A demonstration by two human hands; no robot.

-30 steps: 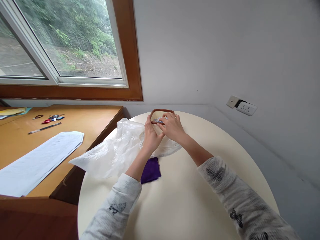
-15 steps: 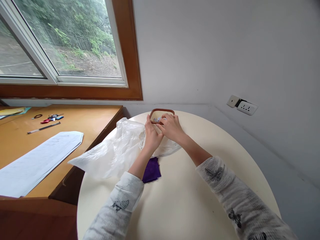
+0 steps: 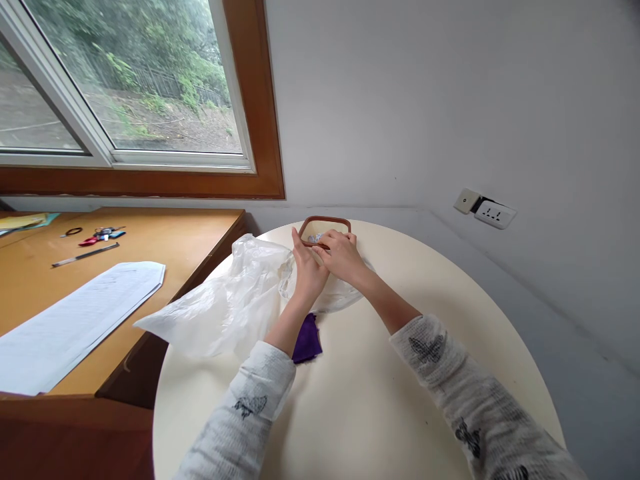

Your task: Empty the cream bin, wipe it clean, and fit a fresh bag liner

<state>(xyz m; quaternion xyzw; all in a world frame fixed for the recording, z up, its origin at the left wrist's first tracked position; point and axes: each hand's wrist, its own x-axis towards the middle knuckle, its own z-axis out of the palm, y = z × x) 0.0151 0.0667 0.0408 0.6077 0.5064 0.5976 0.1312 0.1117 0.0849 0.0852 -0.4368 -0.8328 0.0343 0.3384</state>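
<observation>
A rounded-square brown frame, apparently an embroidery hoop [image 3: 327, 219], lies tilted at the far side of the round table, pale cream inside. Small bluish-white pieces [image 3: 315, 238] show within it, too small to name. At its near left corner my left hand [image 3: 309, 270] grips the edge, index finger stretched up and thumb close to the other hand. My right hand [image 3: 343, 257] is closed over the near right edge, fingers bent inward across the rim. Some fingertips are hidden. Beneath my left wrist lies a purple cloth [image 3: 307, 341], partly covered by the forearm.
A crumpled white plastic bag [image 3: 215, 303] spreads over the left of the round cream table [image 3: 380, 393]. The wooden desk [image 3: 200, 233] on the left bears papers [image 3: 85, 320], a pen [image 3: 85, 255] and keys [image 3: 105, 233]. A wall socket [image 3: 495, 215] is at right.
My left hand and forearm have shifted slightly right, and the index finger has lifted a little from the hoop's left side. The right hand has barely moved.
</observation>
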